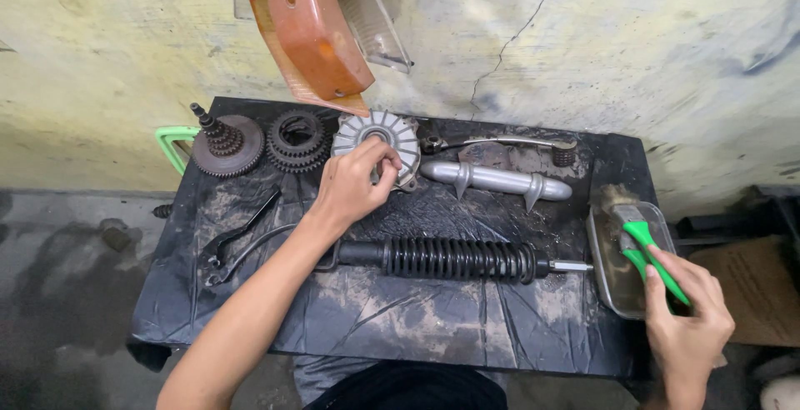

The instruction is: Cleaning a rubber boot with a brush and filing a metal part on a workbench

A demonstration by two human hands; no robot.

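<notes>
Gripping a green-handled brush (651,254), the right hand (688,322) sits nearest, at the lower right edge of the table (400,327); its fingers (658,289) are curled shut around the handle, and the brush head dips into a clear rectangular tray (606,281) holding murky, dirty liquid. Across the black, grit-smeared plastic covering the table lies a black coil-spring shock absorber (454,259), stretched left to right between the two hands. Left of it rest two dark bent levers (237,239). Farther on, the left hand (354,183) reaches to a silver finned round cover (379,142), fingers (385,156) bent loosely over its lower rim and touching it, thumb beneath; whether they clamp it firmly cannot be told. The cover looks pale grey metal with radial ribs and a central hole. Beside it lie a silver bar with two pointed fins (496,181), a stack of dark gears (297,140) and a geared shaft (223,143). An orange lamp lens (321,39) hangs on the wall above.
</notes>
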